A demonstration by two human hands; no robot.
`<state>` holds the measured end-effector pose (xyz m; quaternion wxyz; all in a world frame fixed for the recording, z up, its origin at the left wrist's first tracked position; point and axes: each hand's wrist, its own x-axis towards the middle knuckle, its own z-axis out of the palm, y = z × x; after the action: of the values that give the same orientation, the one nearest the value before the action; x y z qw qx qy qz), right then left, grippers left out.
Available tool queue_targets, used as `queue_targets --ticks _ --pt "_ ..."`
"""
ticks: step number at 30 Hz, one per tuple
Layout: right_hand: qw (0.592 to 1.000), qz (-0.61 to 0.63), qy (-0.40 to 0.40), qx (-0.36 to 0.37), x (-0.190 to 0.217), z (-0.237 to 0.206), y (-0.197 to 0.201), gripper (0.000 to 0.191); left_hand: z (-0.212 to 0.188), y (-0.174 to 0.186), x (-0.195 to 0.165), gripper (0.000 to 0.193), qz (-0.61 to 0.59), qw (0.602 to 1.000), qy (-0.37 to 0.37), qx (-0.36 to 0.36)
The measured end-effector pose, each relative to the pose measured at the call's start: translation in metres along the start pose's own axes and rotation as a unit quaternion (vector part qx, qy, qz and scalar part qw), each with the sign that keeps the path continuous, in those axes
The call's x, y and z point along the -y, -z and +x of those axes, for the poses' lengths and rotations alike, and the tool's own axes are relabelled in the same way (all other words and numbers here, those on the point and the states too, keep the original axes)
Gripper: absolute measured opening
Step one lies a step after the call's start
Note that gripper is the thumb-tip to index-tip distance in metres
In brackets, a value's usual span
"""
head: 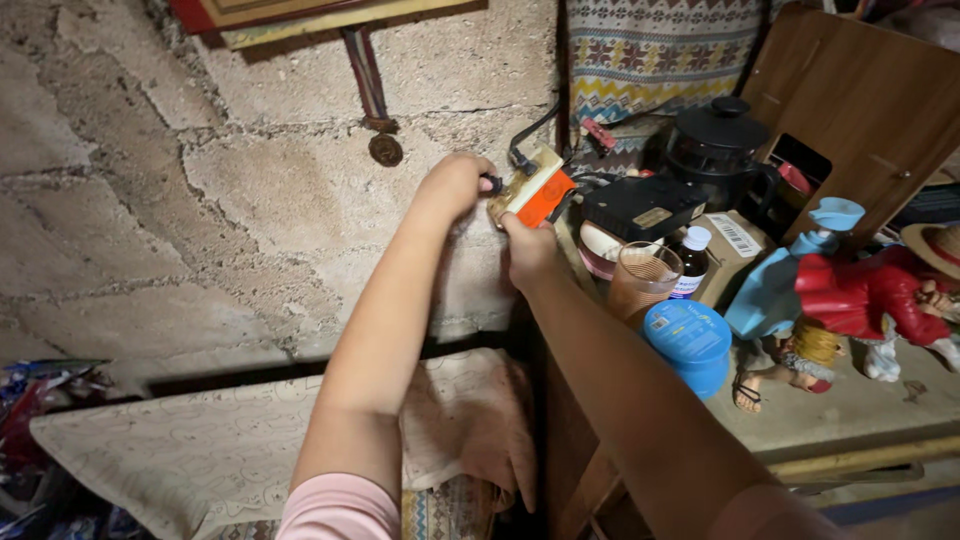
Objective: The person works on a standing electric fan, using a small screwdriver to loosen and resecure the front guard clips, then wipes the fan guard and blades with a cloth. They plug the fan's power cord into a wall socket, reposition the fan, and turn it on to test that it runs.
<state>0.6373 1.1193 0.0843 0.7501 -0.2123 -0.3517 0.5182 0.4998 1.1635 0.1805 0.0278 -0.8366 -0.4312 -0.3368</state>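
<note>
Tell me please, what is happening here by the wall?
A person reaches with both hands to an orange and cream power strip held against the rough concrete wall. The left hand grips a black plug at the strip's left end, and the right hand holds the strip from below. Another black cable is plugged in on top. Beside it, a cluttered shelf carries a black kettle, a plastic cup and a blue round tub.
</note>
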Motion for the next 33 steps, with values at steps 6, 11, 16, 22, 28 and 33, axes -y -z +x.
queue_targets --ticks 6,11,16,22,28,33 --pt "0.998 0.005 -0.012 -0.055 0.0 0.0 -0.003 0.038 0.015 0.005 -0.011 0.017 0.053 0.982 0.123 0.136" --pt "0.999 0.03 -0.021 -0.004 -0.003 0.005 0.003 0.037 0.019 -0.004 -0.016 0.015 0.08 0.986 0.094 0.115" --pt "0.999 0.034 0.005 0.017 -0.004 0.007 0.007 0.035 0.013 -0.013 -0.008 0.017 0.024 0.987 0.121 0.108" --pt "1.0 0.02 -0.006 0.01 -0.007 0.005 0.005 0.029 0.013 -0.026 -0.02 0.019 0.116 0.986 0.113 0.04" --pt "0.998 0.001 -0.025 -0.049 -0.004 0.008 -0.001 0.03 -0.007 -0.021 -0.03 0.016 0.094 0.99 0.103 0.033" --pt "0.998 0.015 -0.048 -0.027 0.005 0.01 -0.003 0.035 -0.042 -0.049 -0.035 0.047 -0.053 0.961 0.078 -0.261"
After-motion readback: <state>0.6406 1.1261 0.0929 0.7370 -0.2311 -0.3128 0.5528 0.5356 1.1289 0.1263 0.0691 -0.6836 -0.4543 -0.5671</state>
